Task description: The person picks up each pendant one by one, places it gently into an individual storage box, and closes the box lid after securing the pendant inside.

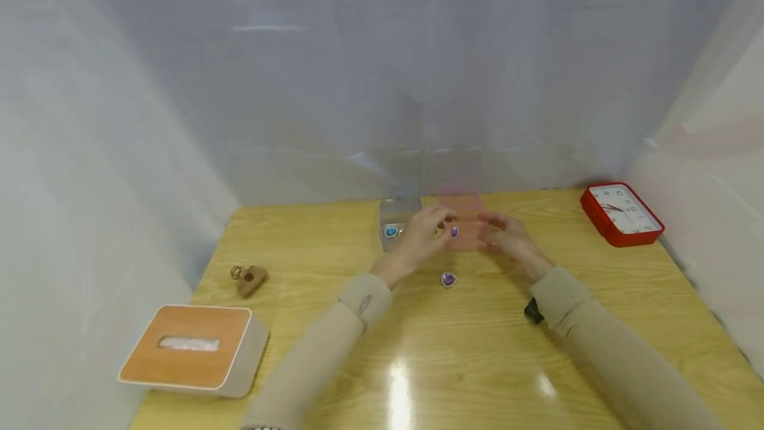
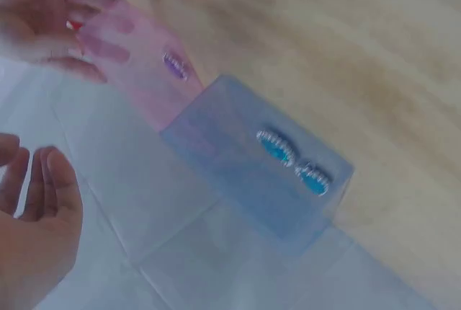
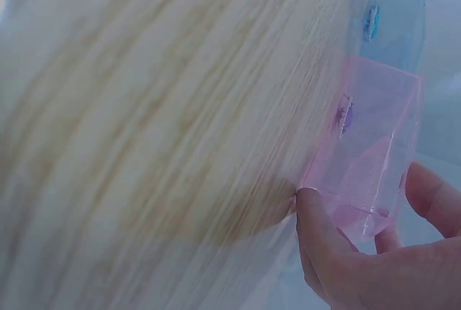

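A clear pink box (image 3: 374, 144) with a purple gem piece (image 3: 346, 117) in it stands beside a clear blue box (image 2: 216, 137) at the table's back. Two blue gem pieces (image 2: 275, 149) show in the blue box. My right hand (image 1: 512, 241) holds the pink box by its right end, thumb and fingers on opposite sides in the right wrist view. Over the boxes, my left hand (image 1: 420, 234) hovers with loosely bent fingers and nothing in them; it hides part of both in the head view. Another purple gem piece (image 1: 448, 279) lies on the wood in front.
At the back right stands a red square clock (image 1: 623, 214). A tissue box (image 1: 193, 350) with an orange top sits front left, a small brown object (image 1: 252, 281) with a coiled loop behind it. Pale sheeting (image 1: 334, 85) rises behind the table's back edge.
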Available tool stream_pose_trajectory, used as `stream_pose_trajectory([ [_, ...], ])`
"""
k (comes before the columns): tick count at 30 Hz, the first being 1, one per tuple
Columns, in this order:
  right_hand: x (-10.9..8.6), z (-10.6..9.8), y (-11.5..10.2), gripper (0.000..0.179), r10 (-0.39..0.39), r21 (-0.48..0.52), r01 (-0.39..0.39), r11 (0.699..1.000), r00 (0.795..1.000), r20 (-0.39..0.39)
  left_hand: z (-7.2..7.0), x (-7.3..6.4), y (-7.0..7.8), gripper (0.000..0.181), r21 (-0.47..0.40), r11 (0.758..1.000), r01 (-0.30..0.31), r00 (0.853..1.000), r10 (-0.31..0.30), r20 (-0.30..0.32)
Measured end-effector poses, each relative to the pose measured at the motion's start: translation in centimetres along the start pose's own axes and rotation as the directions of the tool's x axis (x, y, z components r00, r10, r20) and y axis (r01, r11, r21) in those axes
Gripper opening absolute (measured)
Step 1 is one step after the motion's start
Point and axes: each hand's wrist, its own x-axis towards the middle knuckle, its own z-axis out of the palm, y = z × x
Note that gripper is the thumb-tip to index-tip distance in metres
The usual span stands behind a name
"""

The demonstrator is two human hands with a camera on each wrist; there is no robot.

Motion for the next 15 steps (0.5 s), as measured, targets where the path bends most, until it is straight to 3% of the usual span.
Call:
stream_pose_trajectory([
  [5, -0.1, -0.1, 0.0, 0.061, -0.002, -0.002, 0.002, 1.000, 1.000, 0.012, 0.6, -1.3, -0.1, 0.026, 0.002, 0.999, -0.047, 0.992, 0.046, 0.120],
  [8, -0.1, -0.1, 0.0, 0.060, -0.005, 0.000, 0.005, 1.000, 1.000, 0.009, 1.0, -1.9, -0.4, 0.028, 0.043, 0.999, -0.033, 0.979, 0.023, 0.204],
  [15, 0.0, -0.1, 0.0, 0.056, -0.016, -0.011, 0.016, 1.000, 1.000, 0.000, 2.5, -3.4, -1.1, 0.046, 0.130, 0.991, 0.012, 0.917, -0.063, 0.394],
])
